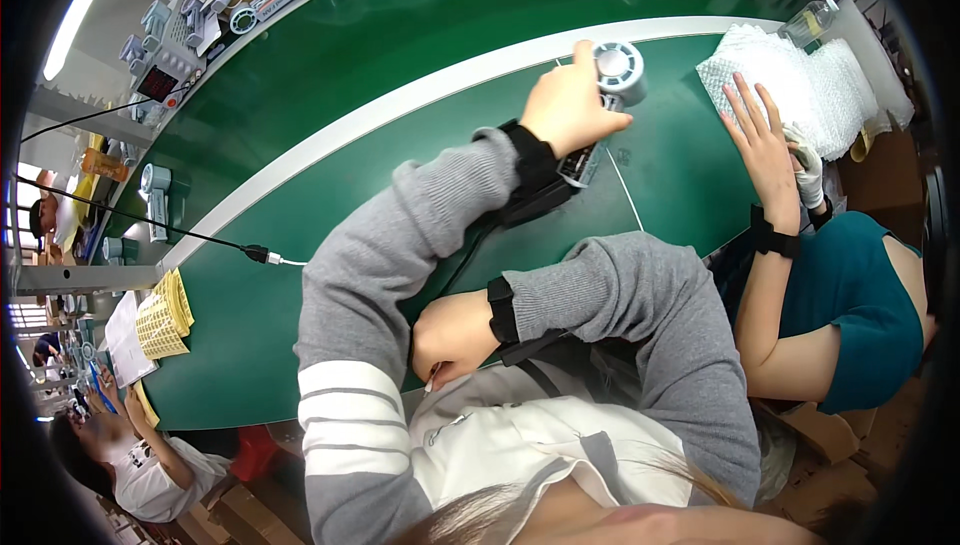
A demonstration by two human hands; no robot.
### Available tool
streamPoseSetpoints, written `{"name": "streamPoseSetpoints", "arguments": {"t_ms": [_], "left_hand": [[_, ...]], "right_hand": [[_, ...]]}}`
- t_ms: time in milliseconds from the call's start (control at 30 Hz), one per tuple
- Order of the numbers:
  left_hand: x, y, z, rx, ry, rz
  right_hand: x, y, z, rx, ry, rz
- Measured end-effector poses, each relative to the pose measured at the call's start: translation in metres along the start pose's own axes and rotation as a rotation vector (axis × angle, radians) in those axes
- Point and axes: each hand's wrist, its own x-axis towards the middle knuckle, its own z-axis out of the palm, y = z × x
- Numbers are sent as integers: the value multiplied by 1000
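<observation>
My left hand (572, 103) reaches across the bench and closes round a grey handheld fan (622, 67) with a round vented head. The index finger lies along the head and the thumb crosses the body. Below the hand, the fan's lower end shows a dark part with light marks. Close to my body, my right hand (452, 333) is bent down with its fingers curled. A small white piece (433, 381) sticks out between them; its kind is not clear. Both wrists wear black bands.
At right, a co-worker's hand (762, 140) rests by bubble wrap (770, 70) near a clear bottle (808, 21). A black cable (130, 215) with a plug hangs at left. Yellow label sheets (163, 317) lie on the green bench (250, 345). More fans (155, 195) stand beyond.
</observation>
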Motion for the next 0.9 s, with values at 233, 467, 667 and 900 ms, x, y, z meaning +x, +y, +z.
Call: {"name": "streamPoseSetpoints", "arguments": {"t_ms": [233,467,667,900], "left_hand": [[21,21,37,160,-58,-144],[-10,-13,-24,110,112,140],[-105,-4,-138,-206,230,78],[-207,-60,-204,-370,877,85]], "right_hand": [[-4,1,-2,108,44,24],[-5,1,-5,198,66,-8],[-3,4,-27,295,257,211],[-5,35,-46,596,969,531]]}}
